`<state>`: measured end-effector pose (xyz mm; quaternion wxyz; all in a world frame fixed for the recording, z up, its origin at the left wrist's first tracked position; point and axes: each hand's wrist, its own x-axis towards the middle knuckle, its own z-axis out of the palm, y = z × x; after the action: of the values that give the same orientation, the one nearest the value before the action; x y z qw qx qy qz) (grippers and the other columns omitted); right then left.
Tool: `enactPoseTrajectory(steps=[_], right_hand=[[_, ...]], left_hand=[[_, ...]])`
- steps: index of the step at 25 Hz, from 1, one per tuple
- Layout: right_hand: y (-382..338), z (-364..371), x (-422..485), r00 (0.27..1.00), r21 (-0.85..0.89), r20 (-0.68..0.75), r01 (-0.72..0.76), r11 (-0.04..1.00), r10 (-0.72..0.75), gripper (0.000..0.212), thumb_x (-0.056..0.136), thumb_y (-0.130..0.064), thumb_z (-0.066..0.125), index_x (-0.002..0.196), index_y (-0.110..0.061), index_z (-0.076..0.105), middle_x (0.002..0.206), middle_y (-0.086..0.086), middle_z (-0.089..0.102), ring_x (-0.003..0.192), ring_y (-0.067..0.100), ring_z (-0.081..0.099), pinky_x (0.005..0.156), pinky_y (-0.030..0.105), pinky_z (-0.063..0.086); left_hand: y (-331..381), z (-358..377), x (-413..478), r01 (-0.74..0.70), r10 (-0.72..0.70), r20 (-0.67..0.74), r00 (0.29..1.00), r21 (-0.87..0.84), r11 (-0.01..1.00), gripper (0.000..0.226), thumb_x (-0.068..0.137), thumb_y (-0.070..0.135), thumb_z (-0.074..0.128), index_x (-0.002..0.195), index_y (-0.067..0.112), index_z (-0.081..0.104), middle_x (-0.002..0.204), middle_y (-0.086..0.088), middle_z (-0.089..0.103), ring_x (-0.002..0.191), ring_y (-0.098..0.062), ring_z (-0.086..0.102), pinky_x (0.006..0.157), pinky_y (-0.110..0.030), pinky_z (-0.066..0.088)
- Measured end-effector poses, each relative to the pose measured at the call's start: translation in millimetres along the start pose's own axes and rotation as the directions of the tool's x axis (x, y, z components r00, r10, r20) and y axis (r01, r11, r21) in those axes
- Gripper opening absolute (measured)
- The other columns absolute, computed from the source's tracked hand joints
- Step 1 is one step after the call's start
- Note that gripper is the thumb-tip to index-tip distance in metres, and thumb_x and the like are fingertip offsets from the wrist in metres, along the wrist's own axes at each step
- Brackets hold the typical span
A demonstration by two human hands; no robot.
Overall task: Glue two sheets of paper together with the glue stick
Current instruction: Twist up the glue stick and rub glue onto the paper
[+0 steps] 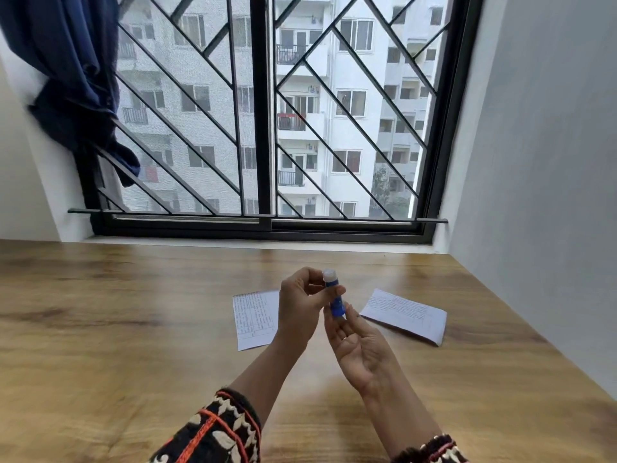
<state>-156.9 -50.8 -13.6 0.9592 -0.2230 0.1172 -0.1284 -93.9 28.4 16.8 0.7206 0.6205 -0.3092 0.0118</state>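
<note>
- Wooden tabletop, warm brown grain, fills the near field and runs back to a window sill.
- Nearest the camera: two sleeves, left sleeve and right sleeve, dark fabric with cream and orange-red patterning. Bare forearms extend from both.
- Right hand: palm up, fingers nearly straight and relaxed; fingertips touch the lower end of the glue stick from below. No curl around it visible.
- Left hand: raised above the table, grasping the glue stick, thumb laid across the tube and curled fingers up near the cap.
- Glue stick: short tube, bright blue body, whitish translucent cap on top. Held roughly upright, slightly tilted, in the air between the two hands, above the table centre.
- Left sheet: white, flat on the table, faint ruled table and writing; right edge hidden behind the left hand.
- Right sheet: white, flat, set at an angle, faint print. Well apart from the left sheet, with the hands in front of the gap.
- Beyond: black-framed window with diagonal grille bars; dark blue curtain bunched at its left; grey wall on the right.
- Farthest: white apartment block outside.
</note>
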Motion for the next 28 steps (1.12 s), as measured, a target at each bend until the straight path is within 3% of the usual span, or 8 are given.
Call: enactPoseTrajectory(steps=[3,6,11,15,20,24,28], right_hand=[[1.1,0.6,-2.8,1.0,0.042,0.02,0.017,0.999,-0.018,0.017,0.091,-0.002,0.045,0.095,0.002,0.061,0.08,0.016,0.067,0.06,0.018,0.07,0.049,0.02,0.056],[1.3,2.1,-5.2,0.998,0.032,-0.022,-0.051,0.998,0.052,0.02,0.092,-0.012,0.047,0.092,0.003,0.059,0.074,0.014,0.061,0.049,0.016,0.066,0.036,0.016,0.048],[3.1,1.0,0.8,0.987,-0.231,-0.131,-0.117,0.966,0.088,0.041,0.094,-0.033,0.04,0.067,-0.008,0.056,0.053,0.006,0.053,0.041,0.011,0.049,0.038,0.018,0.043],[3.2,1.7,-2.0,0.994,-0.12,-0.077,-0.091,0.989,0.082,0.035,0.094,-0.03,0.045,0.087,0.001,0.061,0.071,0.014,0.065,0.059,0.017,0.062,0.044,0.02,0.052],[2.9,2.6,-2.0,0.998,-0.111,-0.049,-0.032,0.993,0.027,0.017,0.092,-0.012,0.047,0.094,0.0,0.059,0.068,0.01,0.058,0.054,0.013,0.057,0.044,0.018,0.052],[3.2,5.0,-0.5,0.996,-0.161,-0.074,-0.069,0.984,0.058,0.029,0.093,-0.026,0.045,0.083,-0.002,0.058,0.055,0.006,0.052,0.038,0.008,0.05,0.039,0.014,0.044],[5.5,3.6,1.3,0.992,-0.2,-0.088,-0.106,0.974,0.09,0.041,0.093,-0.04,0.043,0.074,-0.006,0.055,0.05,0.004,0.051,0.036,0.008,0.046,0.035,0.014,0.04]], left_hand=[[0.6,1.7,0.0,-0.003,0.003,-0.003,1.0,0.005,1.0,0.019,0.069,-0.001,0.073,0.073,0.015,0.063,0.069,-0.002,0.065,0.066,-0.012,0.064,0.066,-0.026,0.057],[1.7,0.6,-0.9,-0.006,0.006,0.038,0.999,0.013,1.0,0.023,0.069,-0.001,0.073,0.072,0.02,0.064,0.066,0.005,0.067,0.064,-0.007,0.065,0.067,-0.026,0.057],[2.1,0.1,-2.1,-0.008,0.005,0.103,0.995,0.027,1.0,0.022,0.067,-0.004,0.073,0.072,0.016,0.065,0.067,-0.001,0.066,0.066,-0.016,0.063,0.071,-0.032,0.057],[-0.1,-1.1,-3.1,-0.03,0.029,0.041,0.999,0.035,0.999,0.02,0.069,0.0,0.074,0.074,0.017,0.065,0.069,0.001,0.067,0.065,-0.005,0.065,0.066,-0.018,0.055],[-1.6,-3.3,0.2,0.0,0.0,0.0,1.0,0.018,1.0,0.019,0.069,0.001,0.073,0.075,0.017,0.066,0.07,-0.002,0.066,0.069,-0.016,0.064,0.073,-0.033,0.057],[-3.3,-5.6,-0.1,0.011,-0.011,0.04,0.999,-0.011,1.0,0.02,0.071,-0.001,0.072,0.074,0.018,0.066,0.062,0.009,0.066,0.063,-0.005,0.064,0.07,-0.029,0.057],[-4.2,-4.8,0.0,0.027,-0.026,0.062,0.998,-0.014,1.0,0.023,0.07,-0.003,0.072,0.072,0.019,0.066,0.057,0.013,0.067,0.061,-0.005,0.063,0.07,-0.031,0.057]])
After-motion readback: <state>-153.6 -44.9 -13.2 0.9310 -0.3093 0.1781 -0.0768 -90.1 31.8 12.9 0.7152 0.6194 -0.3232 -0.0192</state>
